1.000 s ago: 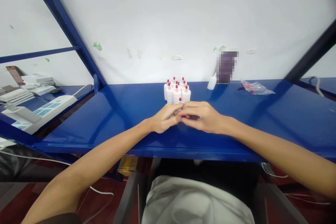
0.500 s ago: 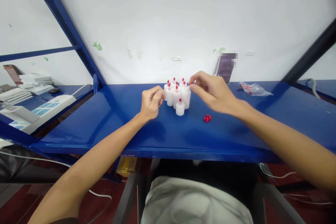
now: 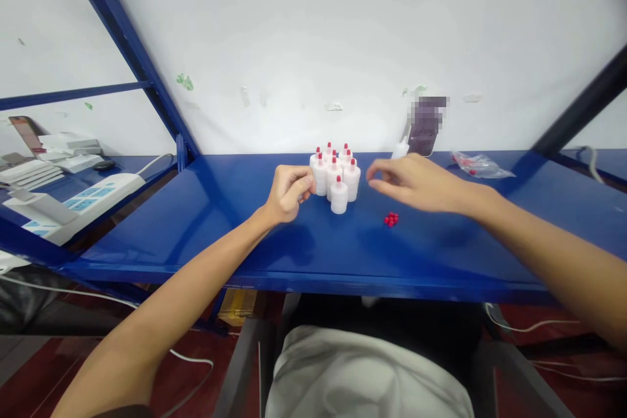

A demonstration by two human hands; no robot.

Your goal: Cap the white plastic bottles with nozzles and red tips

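Several small white squeeze bottles (image 3: 339, 199) with red tips stand upright in a tight group on the blue table. My left hand (image 3: 291, 194) is curled at the group's left side, thumb pressed to the fingers; whatever it may hold is hidden. Just right of the bottles, my right hand (image 3: 416, 184) hovers with thumb and forefinger apart, nothing seen between them. Below it lies a small cluster of red caps (image 3: 390, 219). Behind that hand shows the upper part of a white bottle (image 3: 400, 149) with a pale, uncapped nozzle.
A phone-like dark screen (image 3: 425, 127), partly pixelated, leans at the wall. A clear plastic bag (image 3: 482, 164) with red bits lies to the right. Left are a power strip (image 3: 91, 204) and white boxes (image 3: 73, 144). The blue table's front edge (image 3: 313, 283) runs before me.
My right hand has moved right, away from the bottles, and let go of the red cap it pinched. The right-hand bottle now shows a red tip. The left hand stays curled beside the group.
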